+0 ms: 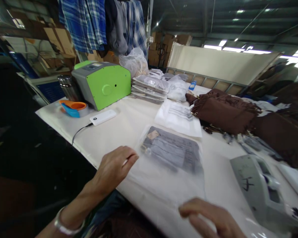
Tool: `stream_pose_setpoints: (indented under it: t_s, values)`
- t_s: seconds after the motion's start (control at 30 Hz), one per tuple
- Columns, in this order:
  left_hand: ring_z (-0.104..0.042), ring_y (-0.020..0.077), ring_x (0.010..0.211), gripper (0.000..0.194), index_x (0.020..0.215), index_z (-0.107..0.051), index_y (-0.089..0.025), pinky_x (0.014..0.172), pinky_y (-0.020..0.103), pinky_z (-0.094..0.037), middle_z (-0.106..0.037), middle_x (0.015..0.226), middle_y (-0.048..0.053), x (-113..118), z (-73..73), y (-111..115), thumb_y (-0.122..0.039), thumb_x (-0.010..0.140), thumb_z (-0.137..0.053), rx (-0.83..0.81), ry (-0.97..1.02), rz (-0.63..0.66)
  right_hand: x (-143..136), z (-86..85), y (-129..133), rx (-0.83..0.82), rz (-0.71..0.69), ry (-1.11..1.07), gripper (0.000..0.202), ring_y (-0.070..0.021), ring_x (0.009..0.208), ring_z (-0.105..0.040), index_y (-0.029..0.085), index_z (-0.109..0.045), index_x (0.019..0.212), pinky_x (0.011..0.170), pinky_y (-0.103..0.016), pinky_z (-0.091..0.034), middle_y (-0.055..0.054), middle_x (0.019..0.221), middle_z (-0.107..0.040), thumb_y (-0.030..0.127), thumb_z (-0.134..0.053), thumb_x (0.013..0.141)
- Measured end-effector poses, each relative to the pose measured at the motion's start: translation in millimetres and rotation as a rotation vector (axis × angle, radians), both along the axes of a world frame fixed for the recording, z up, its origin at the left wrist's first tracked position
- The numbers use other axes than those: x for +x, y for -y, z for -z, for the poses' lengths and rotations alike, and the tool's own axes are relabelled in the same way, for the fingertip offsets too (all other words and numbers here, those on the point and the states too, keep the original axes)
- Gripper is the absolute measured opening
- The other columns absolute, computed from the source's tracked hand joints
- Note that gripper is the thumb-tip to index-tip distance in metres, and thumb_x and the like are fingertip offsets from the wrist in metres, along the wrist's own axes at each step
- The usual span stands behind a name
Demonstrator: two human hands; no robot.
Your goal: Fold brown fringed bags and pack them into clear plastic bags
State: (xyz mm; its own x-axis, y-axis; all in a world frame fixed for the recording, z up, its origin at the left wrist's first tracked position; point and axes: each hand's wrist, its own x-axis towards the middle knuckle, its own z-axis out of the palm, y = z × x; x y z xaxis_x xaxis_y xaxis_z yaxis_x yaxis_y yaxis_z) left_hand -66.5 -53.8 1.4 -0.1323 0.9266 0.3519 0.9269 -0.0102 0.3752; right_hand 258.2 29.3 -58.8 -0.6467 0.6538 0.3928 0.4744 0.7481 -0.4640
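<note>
A clear plastic bag [188, 190] lies flat on the table, with a folded dark grey fabric item [168, 150] inside that carries a tan tag. My left hand [115, 165], with a silver bangle at its wrist, is beside the bag's left edge. Its fingers are curled together against the thumb; anything between the tips cannot be made out. Near the bag's lower right corner is my right hand [210, 216], blurred and partly cut off by the frame. Thumb and fingers stand apart there, with nothing seen between them.
Behind the bag are white packaging sheets [180, 117] and stacked bagged items [150, 87]. A green and grey machine [106, 82], steel flask [68, 87], tape roll with orange and blue pieces [76, 107] and white power bank [103, 117] stand left. Brown bags [225, 110] and a tape dispenser [255, 185] occupy the right.
</note>
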Motion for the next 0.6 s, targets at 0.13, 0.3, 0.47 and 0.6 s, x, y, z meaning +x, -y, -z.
stream_pose_setpoints:
  t_s: [0.13,0.3,0.47,0.6]
  values:
    - [-0.039,0.024,0.134,0.038,0.132,-0.05,-0.02,0.112,0.039,-0.029,-0.052,0.137,0.008,16.2,12.6,-67.8,-0.028,0.095,-0.054,0.083,-0.203,0.478,-23.0,-9.2,-41.3,0.153,-0.11,0.031,0.035,-0.0227,0.122,-0.056,0.024,-0.058,0.13,0.103,-0.045,-0.047,-0.008,0.127,-0.063,0.028,-0.042,0.099]
    - [-0.019,0.0307,0.144,0.077,0.149,-0.026,-0.029,0.116,0.052,-0.013,-0.025,0.156,0.009,3.6,76.2,-79.0,-0.043,0.085,-0.067,-0.151,-0.344,0.571,-37.0,17.1,-51.3,0.204,-0.436,0.427,0.052,-0.026,0.144,-0.022,0.021,-0.034,0.148,0.115,-0.057,-0.023,-0.007,0.151,-0.037,0.032,-0.046,0.098]
    - [-0.014,0.0316,0.145,0.076,0.15,-0.022,-0.033,0.115,0.054,-0.013,-0.016,0.159,0.009,-11.4,94.6,-43.9,-0.039,0.087,-0.065,-0.178,-0.35,0.319,-31.8,20.6,-46.5,0.197,-0.467,0.477,0.06,-0.0281,0.145,-0.017,0.02,-0.027,0.15,0.116,-0.058,-0.022,-0.008,0.155,-0.028,0.042,-0.046,0.098]
    - [-0.035,0.0308,0.138,0.056,0.141,-0.042,-0.028,0.109,0.05,-0.032,-0.038,0.15,0.009,-15.7,96.4,2.6,-0.023,0.089,-0.059,-0.233,-0.371,0.075,-31.8,25.7,-51.7,0.268,-0.464,0.472,0.062,-0.0289,0.143,-0.022,0.021,-0.026,0.151,0.115,-0.056,-0.026,-0.007,0.154,-0.03,0.04,-0.049,0.097]
